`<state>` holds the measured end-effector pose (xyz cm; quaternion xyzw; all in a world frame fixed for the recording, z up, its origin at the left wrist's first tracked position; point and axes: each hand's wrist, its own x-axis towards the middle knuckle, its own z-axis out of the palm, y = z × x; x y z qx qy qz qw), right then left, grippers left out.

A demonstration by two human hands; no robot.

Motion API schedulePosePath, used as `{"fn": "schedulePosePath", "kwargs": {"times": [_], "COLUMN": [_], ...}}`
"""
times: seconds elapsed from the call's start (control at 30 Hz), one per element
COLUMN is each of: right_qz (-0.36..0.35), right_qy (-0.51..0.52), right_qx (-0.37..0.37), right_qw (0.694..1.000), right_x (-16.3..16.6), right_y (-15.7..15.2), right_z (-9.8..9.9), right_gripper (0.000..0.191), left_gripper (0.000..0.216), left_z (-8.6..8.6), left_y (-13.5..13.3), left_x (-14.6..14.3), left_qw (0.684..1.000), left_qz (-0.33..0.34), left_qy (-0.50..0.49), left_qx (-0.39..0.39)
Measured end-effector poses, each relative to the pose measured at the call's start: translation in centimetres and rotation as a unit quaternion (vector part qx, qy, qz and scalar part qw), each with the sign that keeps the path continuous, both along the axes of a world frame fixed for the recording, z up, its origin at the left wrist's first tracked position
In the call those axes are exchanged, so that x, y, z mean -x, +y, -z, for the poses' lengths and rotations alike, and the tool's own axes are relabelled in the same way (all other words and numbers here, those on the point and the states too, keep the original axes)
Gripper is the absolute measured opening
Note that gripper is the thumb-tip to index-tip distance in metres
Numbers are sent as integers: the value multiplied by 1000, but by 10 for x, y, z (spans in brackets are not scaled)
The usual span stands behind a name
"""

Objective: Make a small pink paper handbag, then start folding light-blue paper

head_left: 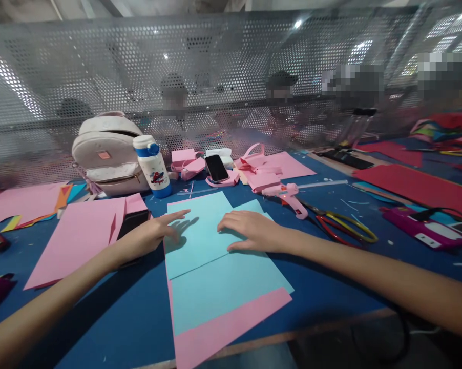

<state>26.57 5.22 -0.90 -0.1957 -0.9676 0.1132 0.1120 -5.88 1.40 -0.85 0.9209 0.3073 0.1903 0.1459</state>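
Note:
Light blue paper sheets [223, 292] lie overlapped on the blue table, on top of a pink sheet [234, 323] that shows along the front. My right hand [250, 230] rests on the blue sheets, its fingers bent but apart, and nothing shows in it. Over their left edge is my left hand [154, 236], fingers stretched out and casting a shadow on the paper. Beneath my left wrist a dark phone-like object [133, 223] lies partly hidden on pink sheets [77, 236].
Right of the paper lie a pink glue gun [287, 195] and scissors [342, 228]. Behind are a white backpack [110, 151], a bottle [153, 166], a phone [216, 168] and pink paper pieces [261, 177]. A perforated metal screen [223, 61] stands along the back; red sheets [419, 187] lie right.

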Motion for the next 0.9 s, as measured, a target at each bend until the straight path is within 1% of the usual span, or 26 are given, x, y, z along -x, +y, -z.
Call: {"fn": "schedulePosePath", "kwargs": {"times": [0.03,0.1,0.13,0.17,0.23,0.3,0.37,0.47,0.57,0.77,0.9], "right_qz": [16,54,72,89,114,127,134,130,114,92,105], "right_qy": [-8,-14,-14,-13,-13,-16,-20,-28,-29,-19,-5], "right_qx": [6,25,34,41,47,49,52,60,59,58,67], "right_qw": [1000,998,997,995,992,991,989,989,991,994,992], "right_x": [-1,-3,-3,-2,-1,2,3,3,0,-3,-5], "right_y": [1,5,7,8,11,13,14,16,18,21,22], "right_z": [1,3,3,4,6,10,14,19,23,30,34], "right_gripper": [37,35,32,28,21,21,22,24,27,30,30], "left_gripper": [45,48,45,37,16,14,15,16,18,19,18], "left_z": [1,2,1,1,0,3,9,20,28,36,38], "left_y": [-2,-8,-12,-16,-23,-26,-27,-26,-27,-30,-29], "left_x": [-1,-8,-14,-21,-37,-50,-58,-60,-56,-50,-48], "left_qw": [999,995,994,992,986,979,975,968,965,970,974], "left_qz": [-19,-63,-79,-94,-139,-170,-188,-201,-199,-186,-182], "left_qy": [36,66,71,77,75,68,90,146,167,147,118], "left_qx": [-22,-39,-31,-13,56,94,79,23,-13,-60,-72]}}
